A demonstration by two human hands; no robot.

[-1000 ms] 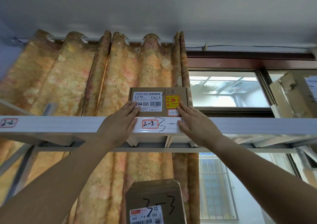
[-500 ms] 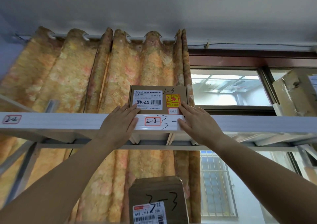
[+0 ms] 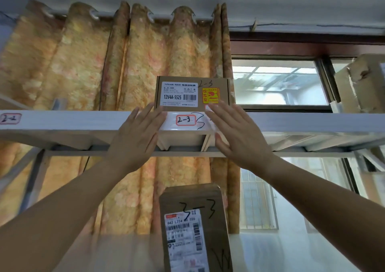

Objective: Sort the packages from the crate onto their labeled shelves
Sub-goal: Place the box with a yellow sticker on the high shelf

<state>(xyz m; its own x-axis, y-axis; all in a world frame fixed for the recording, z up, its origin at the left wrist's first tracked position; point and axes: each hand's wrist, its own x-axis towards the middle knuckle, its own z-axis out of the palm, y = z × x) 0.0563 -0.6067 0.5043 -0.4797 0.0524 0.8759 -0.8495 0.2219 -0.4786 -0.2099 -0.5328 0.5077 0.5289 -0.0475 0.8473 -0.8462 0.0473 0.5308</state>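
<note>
A small brown cardboard box marked "2-3", with a white label and a yellow-red sticker, stands on the high white metal shelf right above the shelf tag "2-3". My left hand is flat with straight fingers, its fingertips at the box's lower left corner. My right hand is flat too, its fingertips at the box's lower right corner. Neither hand grips the box.
A shelf tag "2-2" sits at the far left. A brown package marked "3-3" stands on the shelf below. A torn cardboard box rests on the high shelf at the right. An orange curtain and a window lie behind.
Both hands have drawn back and down a little from the box, fingers straightening. The box stays on the shelf. The camera has moved closer and tilted slightly.
</note>
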